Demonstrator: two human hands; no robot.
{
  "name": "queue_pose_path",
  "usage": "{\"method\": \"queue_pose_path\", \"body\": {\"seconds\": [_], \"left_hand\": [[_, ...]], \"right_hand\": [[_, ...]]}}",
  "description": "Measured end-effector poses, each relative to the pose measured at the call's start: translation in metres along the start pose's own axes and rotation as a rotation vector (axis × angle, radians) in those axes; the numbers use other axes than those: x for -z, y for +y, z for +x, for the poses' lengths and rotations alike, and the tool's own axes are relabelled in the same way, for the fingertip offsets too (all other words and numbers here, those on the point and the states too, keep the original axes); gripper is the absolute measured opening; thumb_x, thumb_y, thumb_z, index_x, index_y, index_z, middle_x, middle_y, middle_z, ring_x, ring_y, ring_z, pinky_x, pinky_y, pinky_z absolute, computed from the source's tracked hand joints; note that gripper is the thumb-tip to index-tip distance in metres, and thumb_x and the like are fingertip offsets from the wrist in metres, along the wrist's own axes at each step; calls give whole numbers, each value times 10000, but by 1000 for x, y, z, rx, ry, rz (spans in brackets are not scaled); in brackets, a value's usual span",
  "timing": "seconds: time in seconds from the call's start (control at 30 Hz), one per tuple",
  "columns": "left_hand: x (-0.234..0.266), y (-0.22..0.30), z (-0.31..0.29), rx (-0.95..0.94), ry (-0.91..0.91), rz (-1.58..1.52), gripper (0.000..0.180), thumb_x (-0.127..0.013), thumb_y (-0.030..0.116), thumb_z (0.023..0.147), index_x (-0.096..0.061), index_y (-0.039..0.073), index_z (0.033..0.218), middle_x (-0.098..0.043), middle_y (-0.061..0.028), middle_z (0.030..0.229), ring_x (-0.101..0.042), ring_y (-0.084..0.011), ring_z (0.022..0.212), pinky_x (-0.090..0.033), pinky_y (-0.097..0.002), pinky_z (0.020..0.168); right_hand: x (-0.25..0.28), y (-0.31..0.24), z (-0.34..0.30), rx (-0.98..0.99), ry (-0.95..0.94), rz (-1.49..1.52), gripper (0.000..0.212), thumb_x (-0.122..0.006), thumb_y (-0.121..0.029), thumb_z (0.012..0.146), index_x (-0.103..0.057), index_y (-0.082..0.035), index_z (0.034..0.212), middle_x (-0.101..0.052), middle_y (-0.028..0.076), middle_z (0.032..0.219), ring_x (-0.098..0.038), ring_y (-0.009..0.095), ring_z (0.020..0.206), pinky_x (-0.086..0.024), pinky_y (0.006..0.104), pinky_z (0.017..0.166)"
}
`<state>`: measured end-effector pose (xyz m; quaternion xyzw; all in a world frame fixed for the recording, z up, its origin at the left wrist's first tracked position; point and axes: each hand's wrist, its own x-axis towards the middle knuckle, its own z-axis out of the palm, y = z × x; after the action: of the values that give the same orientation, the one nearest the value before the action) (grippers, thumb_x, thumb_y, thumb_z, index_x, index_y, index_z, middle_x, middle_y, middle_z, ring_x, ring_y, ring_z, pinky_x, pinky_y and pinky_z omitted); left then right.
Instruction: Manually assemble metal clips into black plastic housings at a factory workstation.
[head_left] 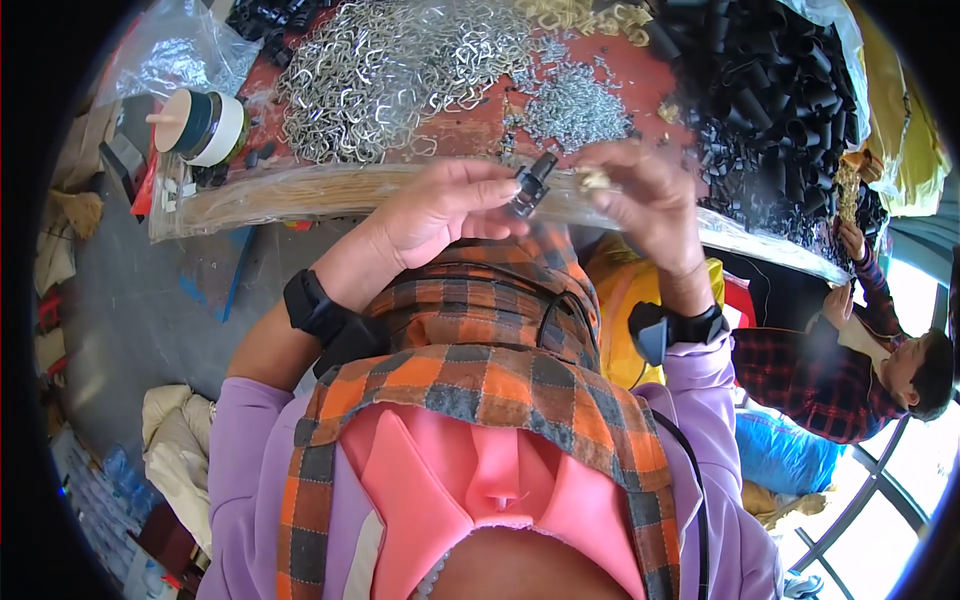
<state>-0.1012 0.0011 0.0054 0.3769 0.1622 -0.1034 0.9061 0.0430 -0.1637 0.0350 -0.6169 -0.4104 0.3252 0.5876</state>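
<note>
A crumpled clear plastic bag (170, 50) is seen at the table's far left corner, behind a tape roll (205, 127).

1. We work at a red table (655, 75).
2. Silver clips (390, 65) lie heaped far left; a smaller silver pile (575, 110) sits mid-table.
3. Black tubes (775, 95) cover the right.
4. Tape rolls (205, 127) sit on the left edge.

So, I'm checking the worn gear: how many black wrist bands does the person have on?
2. One black wrist band sits on the left forearm behind the left hand; the other wrist band is on the right wrist below the right hand. None seems hidden.
</note>
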Motion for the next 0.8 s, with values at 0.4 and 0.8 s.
{"method": "queue_pose_path", "body": {"seconds": [0.4,0.8], "left_hand": [[12,7,0,197,-281,-118,336,-533,265,786,-508,-31,943,-589,-132,801,-599,-174,673,-504,-210,544],[5,5,-3,177,-154,5,231,-575,162,751,-543,-6,906,-585,-86,780,-584,-132,684,-476,-168,560]], "right_hand": [[-21,15,20,318,-237,-138,372,-698,-146,593,-568,-4,911,-559,82,945,-473,219,957,-377,341,815],[10,18,-7,214,105,-609,233,-603,-38,683,-565,-21,913,-565,90,931,-530,208,881,-417,293,740]]}}
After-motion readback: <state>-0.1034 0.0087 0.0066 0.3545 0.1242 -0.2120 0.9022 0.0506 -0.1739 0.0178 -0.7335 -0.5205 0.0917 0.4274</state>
